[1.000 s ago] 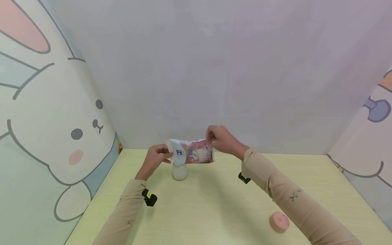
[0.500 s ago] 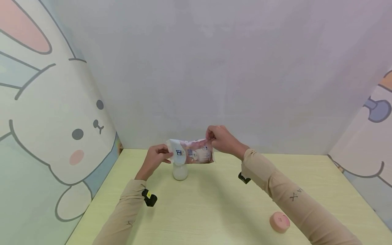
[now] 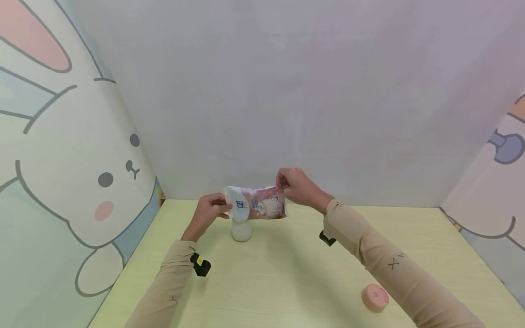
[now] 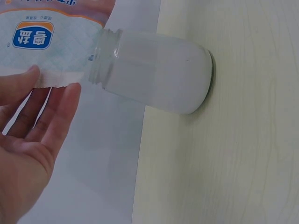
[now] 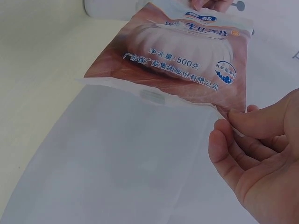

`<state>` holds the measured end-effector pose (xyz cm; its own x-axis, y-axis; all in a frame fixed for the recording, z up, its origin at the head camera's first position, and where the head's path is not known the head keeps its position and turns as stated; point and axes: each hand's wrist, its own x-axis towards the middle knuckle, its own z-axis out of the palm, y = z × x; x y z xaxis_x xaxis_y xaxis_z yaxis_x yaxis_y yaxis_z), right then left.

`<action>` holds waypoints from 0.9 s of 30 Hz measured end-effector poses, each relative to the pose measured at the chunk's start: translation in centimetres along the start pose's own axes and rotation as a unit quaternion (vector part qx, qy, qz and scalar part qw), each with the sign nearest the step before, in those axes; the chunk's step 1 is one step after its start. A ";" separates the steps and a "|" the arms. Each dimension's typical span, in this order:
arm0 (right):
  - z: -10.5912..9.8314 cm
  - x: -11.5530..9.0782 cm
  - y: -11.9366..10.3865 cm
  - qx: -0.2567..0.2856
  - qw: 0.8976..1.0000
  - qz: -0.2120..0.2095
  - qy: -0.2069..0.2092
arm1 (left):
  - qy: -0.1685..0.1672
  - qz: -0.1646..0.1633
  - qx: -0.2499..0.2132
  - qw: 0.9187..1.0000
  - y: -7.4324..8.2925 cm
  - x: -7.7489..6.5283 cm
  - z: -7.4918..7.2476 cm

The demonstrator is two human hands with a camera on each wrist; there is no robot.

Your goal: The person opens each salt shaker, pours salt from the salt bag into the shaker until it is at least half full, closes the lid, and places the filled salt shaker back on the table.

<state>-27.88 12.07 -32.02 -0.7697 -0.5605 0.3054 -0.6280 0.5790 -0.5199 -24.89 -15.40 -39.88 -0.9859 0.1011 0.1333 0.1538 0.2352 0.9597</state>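
Note:
A pink and white bag of salt [image 3: 262, 207], marked 500 g, is held sideways above the table. My left hand [image 3: 206, 214] pinches the edge of its pale end between thumb and fingers, as the left wrist view shows. At the other end, my right hand [image 3: 301, 189] pinches the upper corner of the reddish part [image 5: 187, 88]. Below the pale end stands a glass jar [image 4: 159, 72], upright and without a lid, with whitish contents. In the left wrist view the bag's edge overlaps the jar's mouth; the head view hides that mouth behind the bag.
A round pink lid-like piece [image 3: 375, 297] lies near the front right of the pale yellow table [image 3: 262, 282], beside the right sleeve. A grey-white wall [image 3: 262, 91] rises behind the table. Cartoon-printed panels [image 3: 74, 182] stand at the sides.

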 end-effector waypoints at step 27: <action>0.1 -0.1 0.4 0.000 1.000 -0.006 0.014 | 0.001 0.000 0.010 1.000 -0.9 0.6 0.2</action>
<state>-28.03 12.32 -32.31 -0.7650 -0.5507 0.3339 -0.6372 0.5725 -0.5159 -25.58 -15.39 -40.69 -0.9861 0.0989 0.1336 0.1548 0.2544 0.9546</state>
